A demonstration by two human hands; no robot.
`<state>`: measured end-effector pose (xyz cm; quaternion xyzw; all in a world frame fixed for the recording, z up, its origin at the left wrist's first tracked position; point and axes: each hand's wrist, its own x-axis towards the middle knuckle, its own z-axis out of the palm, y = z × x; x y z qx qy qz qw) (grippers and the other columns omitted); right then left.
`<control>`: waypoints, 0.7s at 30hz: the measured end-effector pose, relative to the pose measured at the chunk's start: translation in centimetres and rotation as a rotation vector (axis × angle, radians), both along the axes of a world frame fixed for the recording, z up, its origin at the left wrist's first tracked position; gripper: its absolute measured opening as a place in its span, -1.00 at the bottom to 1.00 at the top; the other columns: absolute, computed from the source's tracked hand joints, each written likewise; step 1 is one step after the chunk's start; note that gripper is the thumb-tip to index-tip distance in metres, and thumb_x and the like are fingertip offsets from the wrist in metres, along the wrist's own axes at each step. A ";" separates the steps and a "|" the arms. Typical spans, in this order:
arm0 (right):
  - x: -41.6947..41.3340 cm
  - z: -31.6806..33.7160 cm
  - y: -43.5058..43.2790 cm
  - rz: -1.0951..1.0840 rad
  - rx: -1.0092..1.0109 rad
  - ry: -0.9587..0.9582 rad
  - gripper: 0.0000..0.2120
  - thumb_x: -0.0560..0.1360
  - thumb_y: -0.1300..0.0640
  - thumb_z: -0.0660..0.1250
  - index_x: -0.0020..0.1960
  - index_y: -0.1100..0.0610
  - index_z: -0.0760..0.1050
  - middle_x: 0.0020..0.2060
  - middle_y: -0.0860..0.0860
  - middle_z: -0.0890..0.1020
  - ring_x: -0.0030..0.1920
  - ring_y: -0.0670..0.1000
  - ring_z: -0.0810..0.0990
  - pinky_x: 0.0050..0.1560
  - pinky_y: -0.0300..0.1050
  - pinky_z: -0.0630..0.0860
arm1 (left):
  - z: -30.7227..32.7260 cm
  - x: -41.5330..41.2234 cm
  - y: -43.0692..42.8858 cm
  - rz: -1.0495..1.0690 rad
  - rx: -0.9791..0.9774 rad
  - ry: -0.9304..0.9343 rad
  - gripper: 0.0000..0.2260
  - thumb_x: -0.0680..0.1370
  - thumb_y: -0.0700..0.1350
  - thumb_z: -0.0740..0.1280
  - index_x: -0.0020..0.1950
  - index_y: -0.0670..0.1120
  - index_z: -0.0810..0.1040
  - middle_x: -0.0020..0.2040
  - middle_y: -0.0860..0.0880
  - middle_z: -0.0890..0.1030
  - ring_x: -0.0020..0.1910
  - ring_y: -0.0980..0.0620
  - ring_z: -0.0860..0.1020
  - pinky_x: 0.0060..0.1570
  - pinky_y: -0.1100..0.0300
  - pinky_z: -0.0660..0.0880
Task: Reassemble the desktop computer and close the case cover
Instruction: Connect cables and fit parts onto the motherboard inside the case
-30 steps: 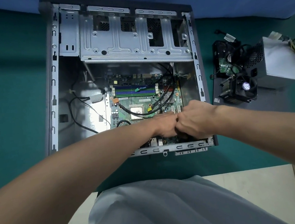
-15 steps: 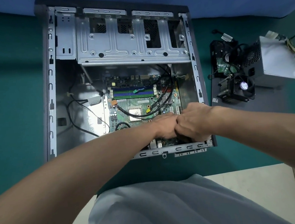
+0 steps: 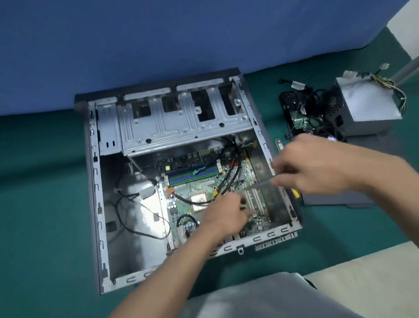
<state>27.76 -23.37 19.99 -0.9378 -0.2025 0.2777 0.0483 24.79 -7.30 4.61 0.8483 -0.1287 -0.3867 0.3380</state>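
Note:
The open computer case lies flat on the green mat, with the motherboard in its right half and the metal drive cage at the far end. My left hand rests on the board beside the white card slots. Its fingers are curled down, and what is under them is hidden. My right hand hovers over the case's right wall and pinches a thin grey metal rod, blurred, which points left over the board.
Right of the case lie a grey power supply, a heap of black cables with a fan, a memory stick and a yellow-tipped item on a flat grey panel. Black cables loop across the board. A blue backdrop stands behind.
The hands were pressed together over the board's near right corner and have separated. The right hand rose to the right with the thin rod. The camera has tilted up and back.

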 end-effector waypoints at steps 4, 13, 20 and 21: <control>-1.6 0.7 -5.9 -0.476 0.393 -0.157 -0.70 0.48 -0.04 0.33 -0.36 0.08 0.54 -0.52 -0.02 0.48 -0.49 -0.14 0.35 -0.42 -0.30 0.25 | 1.3 -0.8 -1.0 0.122 0.090 -0.332 -0.76 0.66 0.04 0.12 0.13 -0.06 0.49 -0.22 0.05 0.56 -0.33 0.10 0.54 -0.40 0.25 0.49; -4.3 -14.2 -9.3 -1.062 0.454 -0.172 -0.69 0.56 0.05 0.32 -0.33 0.12 0.52 -0.39 0.15 0.58 -0.23 0.22 0.54 -0.25 -0.05 0.36 | 4.1 0.0 -11.0 0.447 0.157 -0.480 -0.40 0.64 0.15 0.07 0.54 -0.19 0.05 0.32 -0.13 0.41 0.29 -0.10 0.39 0.21 0.02 0.38; -5.7 -19.4 -8.3 -0.759 0.089 -0.028 -0.88 0.55 0.17 0.21 -0.05 0.17 0.51 -0.06 0.19 0.62 -0.02 0.24 0.60 -0.16 -0.02 0.45 | 2.6 -0.6 -14.6 0.512 0.408 -0.504 -0.16 0.55 -0.07 0.29 0.54 -0.21 -0.28 0.37 -0.18 0.26 0.30 -0.12 0.32 0.22 0.05 0.40; -5.6 -19.6 -8.3 -0.690 0.041 -0.005 -0.89 0.51 0.24 0.22 -0.03 0.16 0.50 -0.04 0.17 0.62 -0.01 0.22 0.60 -0.16 -0.04 0.44 | 2.4 -0.6 -14.7 0.504 0.442 -0.507 -0.12 0.53 -0.07 0.32 0.53 -0.21 -0.30 0.37 -0.18 0.25 0.30 -0.13 0.31 0.21 0.05 0.41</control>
